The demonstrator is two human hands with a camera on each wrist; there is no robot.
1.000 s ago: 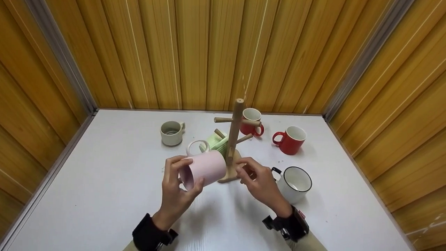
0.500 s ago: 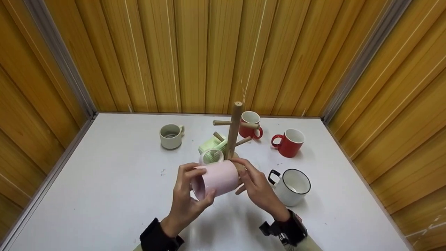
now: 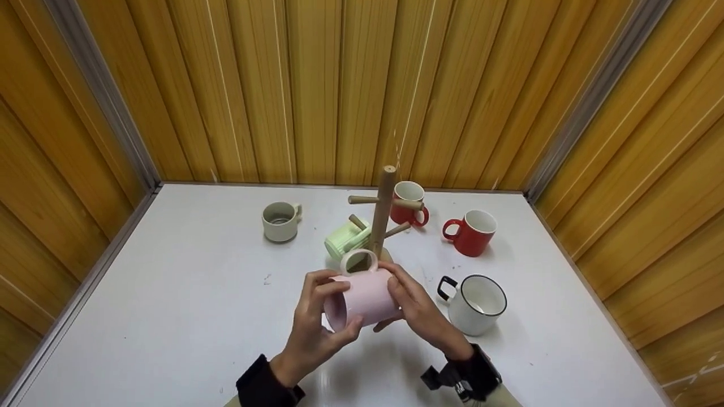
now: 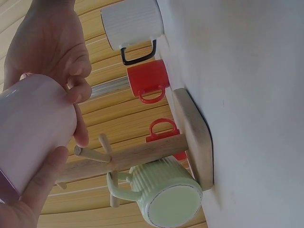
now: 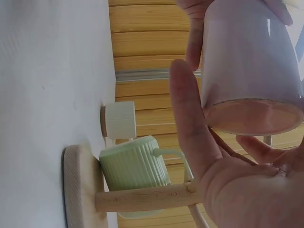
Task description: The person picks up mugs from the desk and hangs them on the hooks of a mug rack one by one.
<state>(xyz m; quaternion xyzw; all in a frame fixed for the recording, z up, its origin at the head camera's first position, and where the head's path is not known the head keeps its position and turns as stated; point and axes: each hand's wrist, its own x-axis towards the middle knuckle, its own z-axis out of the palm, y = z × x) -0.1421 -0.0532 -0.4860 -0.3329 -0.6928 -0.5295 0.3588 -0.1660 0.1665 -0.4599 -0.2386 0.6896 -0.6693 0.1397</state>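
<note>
A pink mug lies sideways in the air between both hands, its handle up and its mouth to the left. My left hand grips the mouth end, thumb below and fingers over the top. The right hand holds the base end, with the thumb on the near side. Just behind the mug stands a wooden mug tree. A ribbed green mug hangs tilted by its handle from a lower peg, as the left wrist view shows. The tree's foot is mostly hidden in the head view.
On the white table, a white mug with a black rim stands close right of my right hand. Two red mugs are at the back right, one partly behind the tree. A grey-green cup stands at back left.
My left hand has carried the pink mug rightward and slightly nearer. The right hand, earlier apart from the mug, has come onto its base end.
</note>
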